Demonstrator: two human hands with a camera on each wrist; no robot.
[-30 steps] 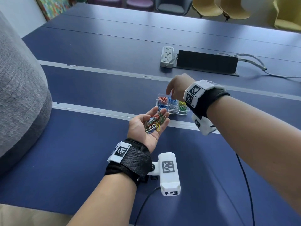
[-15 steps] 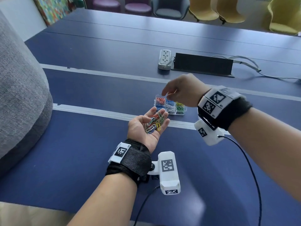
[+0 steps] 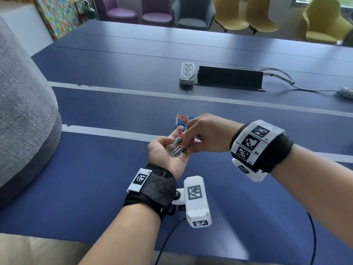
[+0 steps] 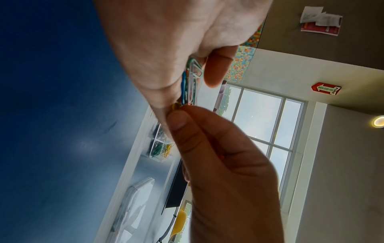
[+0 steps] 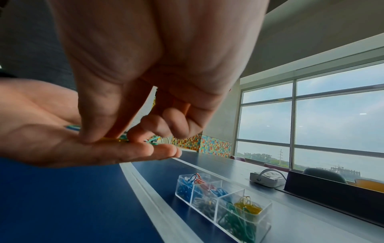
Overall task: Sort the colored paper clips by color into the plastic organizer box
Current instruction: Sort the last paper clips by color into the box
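Right hand [image 3: 206, 134] has come back to pinch a yellow clip [image 4: 176, 106] on the left hand [image 3: 168, 152].

My left hand [image 3: 168, 153] lies palm up over the blue surface [image 3: 91, 178], cupping a small heap of colored paper clips [image 3: 176, 147]. My right hand [image 3: 206, 134] reaches down into the heap with its fingertips. Just beyond, the plastic organizer box [image 3: 182, 118] sits partly hidden.

Mixed clips in palm, box partly sorted.
Loose multicoloured wire paper clips [image 3: 176, 148] heaped on upturned palm; clear plastic compartmented organizer box [image 5: 223, 199] flat on the blue table, cells holding blue, red, white, green, yellow clips.
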